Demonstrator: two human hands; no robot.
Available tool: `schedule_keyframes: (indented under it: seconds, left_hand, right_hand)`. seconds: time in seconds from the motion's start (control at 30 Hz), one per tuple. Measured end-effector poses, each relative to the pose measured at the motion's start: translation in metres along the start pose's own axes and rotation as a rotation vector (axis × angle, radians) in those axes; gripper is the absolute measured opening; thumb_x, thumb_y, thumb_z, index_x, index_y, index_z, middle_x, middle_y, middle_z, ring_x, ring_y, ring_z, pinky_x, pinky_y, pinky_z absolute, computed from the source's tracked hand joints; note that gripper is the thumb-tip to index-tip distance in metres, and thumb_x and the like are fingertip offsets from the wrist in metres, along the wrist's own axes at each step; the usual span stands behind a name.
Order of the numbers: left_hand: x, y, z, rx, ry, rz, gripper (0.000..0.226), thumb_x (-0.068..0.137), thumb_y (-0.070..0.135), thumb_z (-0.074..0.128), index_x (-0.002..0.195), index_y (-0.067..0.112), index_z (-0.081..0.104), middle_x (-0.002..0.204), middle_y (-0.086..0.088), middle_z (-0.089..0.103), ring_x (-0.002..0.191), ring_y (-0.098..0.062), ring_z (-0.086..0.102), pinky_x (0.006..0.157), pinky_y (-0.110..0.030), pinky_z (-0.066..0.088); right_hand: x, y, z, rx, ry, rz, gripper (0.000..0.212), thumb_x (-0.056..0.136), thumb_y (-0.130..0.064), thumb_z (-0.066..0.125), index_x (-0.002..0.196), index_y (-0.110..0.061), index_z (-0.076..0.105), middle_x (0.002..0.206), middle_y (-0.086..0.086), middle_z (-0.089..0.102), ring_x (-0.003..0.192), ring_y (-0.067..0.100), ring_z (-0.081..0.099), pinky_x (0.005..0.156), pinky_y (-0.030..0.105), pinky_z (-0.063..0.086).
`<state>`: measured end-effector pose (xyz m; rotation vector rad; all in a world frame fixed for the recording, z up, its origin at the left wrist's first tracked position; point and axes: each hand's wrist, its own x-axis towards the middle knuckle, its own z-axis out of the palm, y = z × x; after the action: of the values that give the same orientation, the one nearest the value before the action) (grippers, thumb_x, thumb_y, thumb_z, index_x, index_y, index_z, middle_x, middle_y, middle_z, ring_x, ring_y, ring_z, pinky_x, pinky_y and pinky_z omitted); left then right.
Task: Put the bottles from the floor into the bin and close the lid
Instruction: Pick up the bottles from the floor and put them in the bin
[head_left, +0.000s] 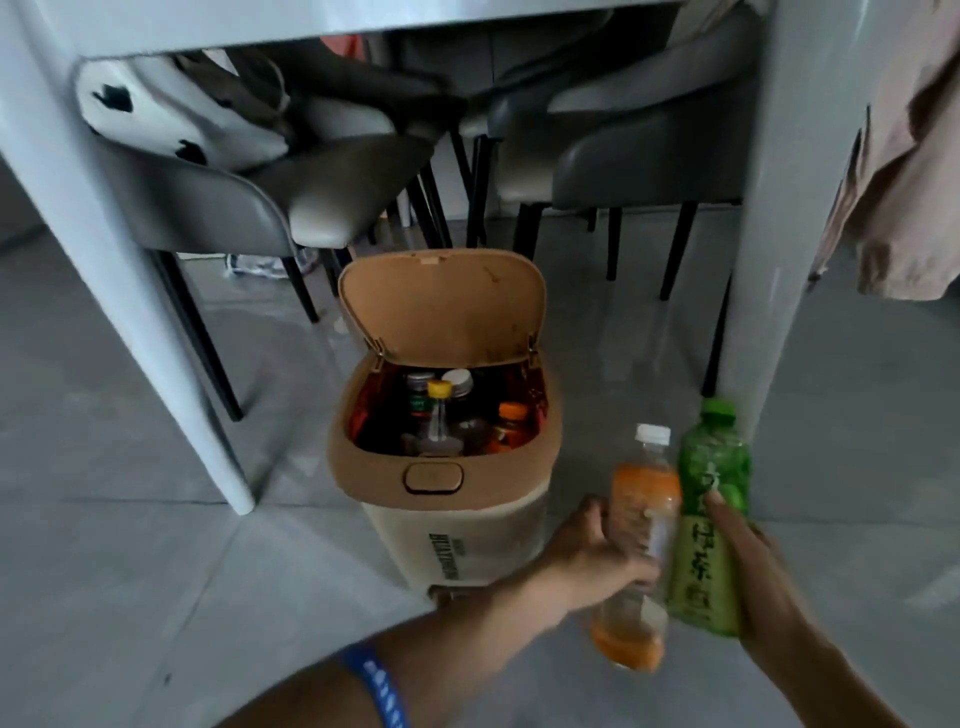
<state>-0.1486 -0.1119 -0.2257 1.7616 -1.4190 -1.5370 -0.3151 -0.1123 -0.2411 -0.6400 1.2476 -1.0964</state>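
Grey floor tiles (156, 545) run under a white worktop (363, 21) with grey chairs. At twelve o'clock from the hands stands the tan plastic bin (447, 525), its hinged lid (441, 306) up and several bottles already inside. The left hand (597, 551) has its grip wrapped round an orange-labelled clear bottle (639, 545); the right hand (763, 577), at three o'clock of it, clasps a green tea bottle (711, 514). Both bottles touch. With the bin crowded, a bottle left standing proud could likely stop the lid shutting.
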Motion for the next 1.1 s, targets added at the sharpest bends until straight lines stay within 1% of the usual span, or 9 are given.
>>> schedule_keyframes:
  seconds: [0.17, 0.3, 0.43, 0.53, 0.63, 0.77, 0.9, 1.0, 1.1]
  left_hand:
    - [-0.039, 0.093, -0.071, 0.093, 0.017, 0.231, 0.078, 0.051, 0.032, 0.083, 0.122, 0.031, 0.049, 0.115, -0.002, 0.064, 0.107, -0.021, 0.060, 0.094, -0.043, 0.052]
    - [-0.081, 0.137, -0.125, -0.054, 0.015, 0.460, 0.068, 0.069, 0.026, 0.087, 0.127, 0.031, 0.051, 0.114, 0.002, 0.067, 0.107, -0.017, 0.063, 0.094, -0.040, 0.051]
    - [-0.100, 0.143, -0.188, -0.191, 0.207, 0.575, 0.060, 0.074, 0.038, 0.083, 0.125, 0.031, 0.053, 0.113, 0.004, 0.068, 0.101, -0.011, 0.066, 0.080, -0.027, 0.052]
    - [-0.096, 0.120, -0.227, -0.191, 0.345, 0.566, 0.059, 0.071, 0.052, 0.080, 0.121, 0.042, 0.051, 0.114, 0.007, 0.066, 0.106, -0.014, 0.063, 0.097, -0.041, 0.050]
    - [-0.088, 0.083, -0.253, 0.000, 0.348, 0.473, 0.068, 0.069, 0.036, 0.087, 0.123, 0.039, 0.046, 0.115, 0.008, 0.061, 0.107, -0.015, 0.062, 0.095, -0.042, 0.053]
    - [-0.075, 0.047, -0.274, 0.146, 0.455, 0.306, 0.079, 0.061, 0.041, 0.090, 0.127, 0.032, 0.048, 0.120, 0.006, 0.061, 0.109, -0.017, 0.060, 0.094, -0.035, 0.051]
    - [-0.060, 0.031, -0.269, 0.202, 0.469, 0.294, 0.061, 0.069, 0.060, 0.076, 0.119, 0.037, 0.051, 0.112, 0.006, 0.063, 0.100, -0.017, 0.063, 0.091, -0.038, 0.053]
    - [-0.051, 0.032, -0.267, 0.227, 0.518, 0.352, 0.032, 0.085, 0.034, 0.073, 0.113, 0.029, 0.056, 0.107, 0.005, 0.064, 0.098, -0.016, 0.063, 0.082, -0.031, 0.049]
    - [-0.042, 0.025, -0.259, 0.478, 0.419, 0.309, 0.028, 0.085, 0.024, 0.073, 0.111, 0.028, 0.062, 0.110, 0.003, 0.067, 0.099, -0.018, 0.064, 0.086, -0.036, 0.054]
  right_hand:
    - [-0.024, -0.074, 0.048, 0.044, -0.128, -0.179, 0.067, 0.059, -0.066, 0.070, 0.111, -0.023, 0.071, 0.103, 0.013, 0.077, 0.084, 0.029, 0.075, 0.064, 0.041, 0.061]
    - [-0.043, -0.110, 0.107, 0.027, -0.216, -0.359, 0.047, 0.076, -0.062, 0.058, 0.106, -0.029, 0.073, 0.106, 0.010, 0.076, 0.091, 0.027, 0.075, 0.073, 0.044, 0.061]
    - [-0.058, -0.132, 0.171, -0.142, -0.160, -0.539, 0.044, 0.085, -0.059, 0.057, 0.115, -0.027, 0.066, 0.102, 0.005, 0.077, 0.089, 0.021, 0.075, 0.074, 0.041, 0.060]
    - [-0.055, -0.136, 0.203, -0.246, -0.064, -0.641, 0.039, 0.082, -0.053, 0.067, 0.111, -0.029, 0.062, 0.102, -0.002, 0.073, 0.090, 0.013, 0.073, 0.077, 0.037, 0.059]
    - [-0.037, -0.136, 0.220, -0.387, -0.038, -0.673, 0.053, 0.079, -0.046, 0.073, 0.122, -0.023, 0.054, 0.106, -0.008, 0.066, 0.095, 0.008, 0.065, 0.076, 0.026, 0.052]
    - [-0.003, -0.106, 0.219, -0.856, -0.051, -0.436, 0.081, 0.054, -0.060, 0.077, 0.122, -0.024, 0.053, 0.112, -0.001, 0.067, 0.097, 0.018, 0.065, 0.084, 0.037, 0.054]
    - [-0.004, -0.086, 0.209, -1.021, -0.075, -0.322, 0.065, 0.072, -0.049, 0.077, 0.120, -0.025, 0.040, 0.113, -0.001, 0.055, 0.095, 0.020, 0.054, 0.078, 0.032, 0.043]
    - [-0.008, -0.093, 0.210, -1.096, -0.037, -0.443, 0.065, 0.079, -0.049, 0.070, 0.130, -0.026, 0.038, 0.125, 0.002, 0.058, 0.107, 0.025, 0.057, 0.085, 0.037, 0.047]
    - [-0.015, -0.086, 0.215, -1.235, -0.081, -0.751, 0.067, 0.083, -0.038, 0.068, 0.138, -0.032, 0.030, 0.135, 0.003, 0.055, 0.116, 0.028, 0.058, 0.094, 0.044, 0.050]
